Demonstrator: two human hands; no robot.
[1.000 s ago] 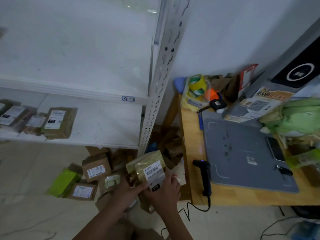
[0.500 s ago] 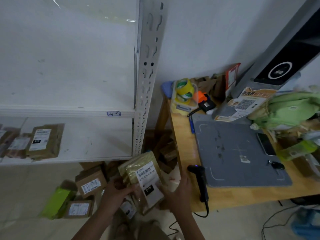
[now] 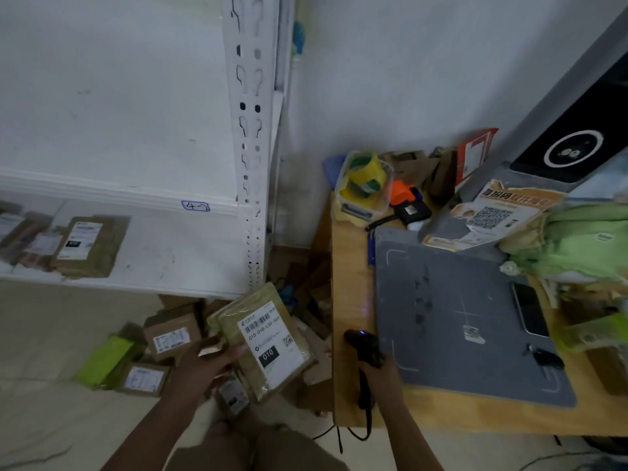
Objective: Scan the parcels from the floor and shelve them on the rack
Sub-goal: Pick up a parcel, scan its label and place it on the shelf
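A flat tan labelled parcel (image 3: 268,338) is gripped above the floor by the left hand (image 3: 204,363), and a black handheld scanner (image 3: 363,345) is clasped by the right hand (image 3: 382,377). Some brown shelved parcels (image 3: 88,246) are seen on the white metal rack (image 3: 249,130); small cardboard boxes (image 3: 170,338) are left on the floor.

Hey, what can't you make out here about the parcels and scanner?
Head view only.
On the parcel, the label's fine print is blurred.
The scanner handle and trigger are hidden by the right hand.
The leftmost shelf parcels are cut off by the left edge.
The floor parcels have labels too small to read.
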